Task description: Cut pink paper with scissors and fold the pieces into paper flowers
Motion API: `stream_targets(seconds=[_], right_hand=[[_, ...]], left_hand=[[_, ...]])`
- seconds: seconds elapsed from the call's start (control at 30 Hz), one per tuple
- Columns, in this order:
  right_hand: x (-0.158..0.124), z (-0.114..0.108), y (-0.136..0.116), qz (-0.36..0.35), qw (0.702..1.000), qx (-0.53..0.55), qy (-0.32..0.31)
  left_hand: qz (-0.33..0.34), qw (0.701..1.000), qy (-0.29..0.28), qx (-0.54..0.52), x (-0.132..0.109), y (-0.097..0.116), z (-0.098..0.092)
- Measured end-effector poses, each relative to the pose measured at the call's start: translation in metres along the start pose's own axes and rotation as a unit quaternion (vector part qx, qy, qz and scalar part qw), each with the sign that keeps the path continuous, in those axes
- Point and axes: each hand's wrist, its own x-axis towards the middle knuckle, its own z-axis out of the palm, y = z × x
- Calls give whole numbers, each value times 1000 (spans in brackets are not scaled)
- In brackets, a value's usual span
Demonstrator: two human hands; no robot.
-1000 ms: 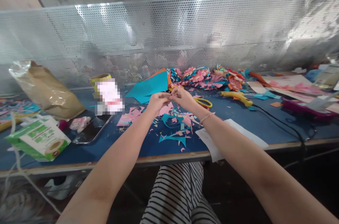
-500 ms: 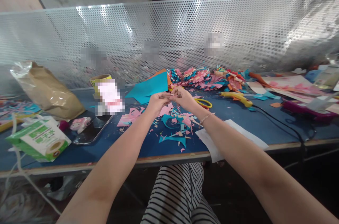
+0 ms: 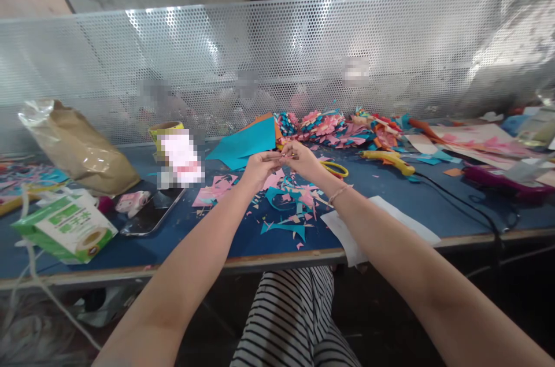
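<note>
My left hand (image 3: 262,166) and my right hand (image 3: 299,158) meet fingertip to fingertip above the blue table. Both are closed in a pinch. A tiny pale piece seems to be between the fingertips, too small to name. Below them lie pink and blue paper scraps (image 3: 284,196), in loose bits and strips. Just behind my left hand is a sheet of blue paper (image 3: 247,140) with orange paper under it. Yellow-handled scissors (image 3: 335,169), partly hidden, rest beside my right wrist. A heap of folded paper flowers (image 3: 323,127) lies beyond my hands.
At the left stand a brown paper bag (image 3: 82,147), a green-white carton (image 3: 67,228) and a dark phone (image 3: 154,211). A yellow glue gun (image 3: 388,160) with a black cord lies right, near a purple tool (image 3: 505,181). White paper (image 3: 392,219) overhangs the front edge. A perforated metal screen (image 3: 277,55) closes the back.
My hands stay pinched together in nearly the same place. The whole view has shifted very slightly; the things on the table lie as before.
</note>
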Motion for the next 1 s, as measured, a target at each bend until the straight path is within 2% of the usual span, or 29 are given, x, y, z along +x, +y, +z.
stream_targets(seconds=[0.27,0.63,0.8,1.0], right_hand=[[1,-2,2,-11,999,-39,4],[0,-5,-2,16,1000,-9,-18],[-1,-3,-2,22,999,-25,-17],[-2,-2,1,36,998,-30,-49]], left_hand=[[-25,1000,-7,12,-1,4,0],[-5,999,-6,33,-1,2,0],[11,997,0,75,-1,3,1],[8,996,13,87,-1,2,0]])
